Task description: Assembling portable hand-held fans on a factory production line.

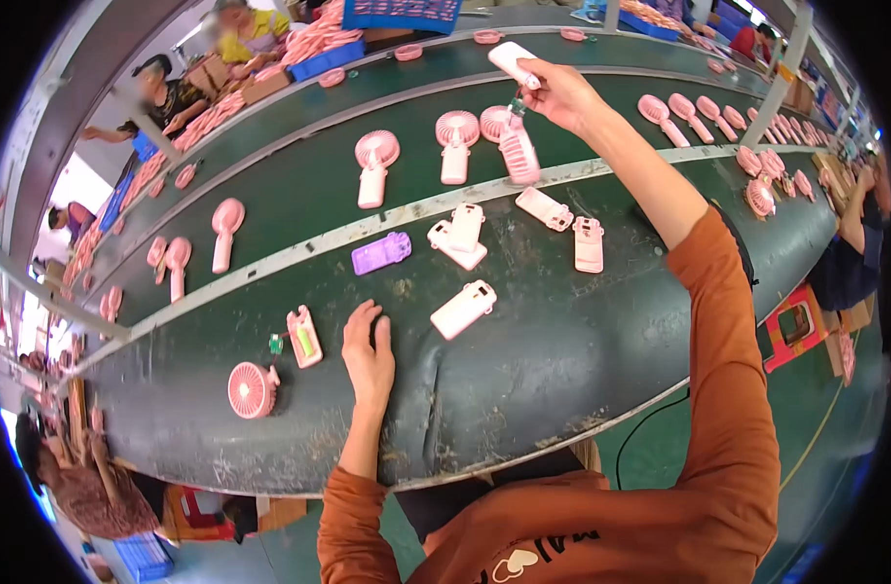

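Observation:
Stretched out over the far belt, my right hand (562,94) is closed on a pale pink fan handle shell (512,60). Just below it are a small green circuit board (517,105) and a pink handheld fan (519,156); whether wires join them to the held shell I cannot tell. My left hand (370,355) is near the worktop, thumb and fingers apart, nothing in it. Beside it lies an opened handle half (305,337) with a yellow-green battery and a circuit board (275,344). A round pink fan head (253,390) sits close by.
Several pale handle shells (464,309) and one purple shell (381,253) lie on the dark worktop (543,389). A metal rail (416,209) separates it from the green belt, which carries several pink fans (455,146). Other people sit across the line and at both sides.

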The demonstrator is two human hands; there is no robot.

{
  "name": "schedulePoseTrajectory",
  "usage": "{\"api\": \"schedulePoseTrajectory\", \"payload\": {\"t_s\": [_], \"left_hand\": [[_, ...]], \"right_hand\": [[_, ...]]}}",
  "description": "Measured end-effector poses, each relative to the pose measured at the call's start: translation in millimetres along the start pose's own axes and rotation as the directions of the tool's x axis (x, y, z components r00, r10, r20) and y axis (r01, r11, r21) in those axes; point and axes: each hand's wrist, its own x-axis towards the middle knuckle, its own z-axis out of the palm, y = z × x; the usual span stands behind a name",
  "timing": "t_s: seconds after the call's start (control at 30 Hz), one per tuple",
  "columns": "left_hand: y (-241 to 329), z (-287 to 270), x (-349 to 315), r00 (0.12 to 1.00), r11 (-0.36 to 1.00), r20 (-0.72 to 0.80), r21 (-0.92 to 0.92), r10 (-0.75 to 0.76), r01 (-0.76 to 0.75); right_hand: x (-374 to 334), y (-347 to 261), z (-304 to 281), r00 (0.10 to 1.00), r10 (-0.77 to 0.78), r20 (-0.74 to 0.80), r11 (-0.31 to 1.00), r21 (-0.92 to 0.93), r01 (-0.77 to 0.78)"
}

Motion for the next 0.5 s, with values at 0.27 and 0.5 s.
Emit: {"api": "schedulePoseTrajectory", "payload": {"t_s": [0.27, 0.5], "left_hand": [[60.0, -36.4, -37.5, 0.719, 0.006, 0.512, -0.813, -0.470, 0.583], [73.9, -69.4, -66.3, 0.759, -0.519, 0.607, -0.740, -0.238, 0.429]], "right_hand": [[-122.9, 44.8, 105.3, 0.856, -0.034, 0.516, 0.950, -0.249, 0.188], [-228.0, 116.9, 138.2, 0.180, -0.141, 0.973, 0.501, -0.087, 0.861]]}}
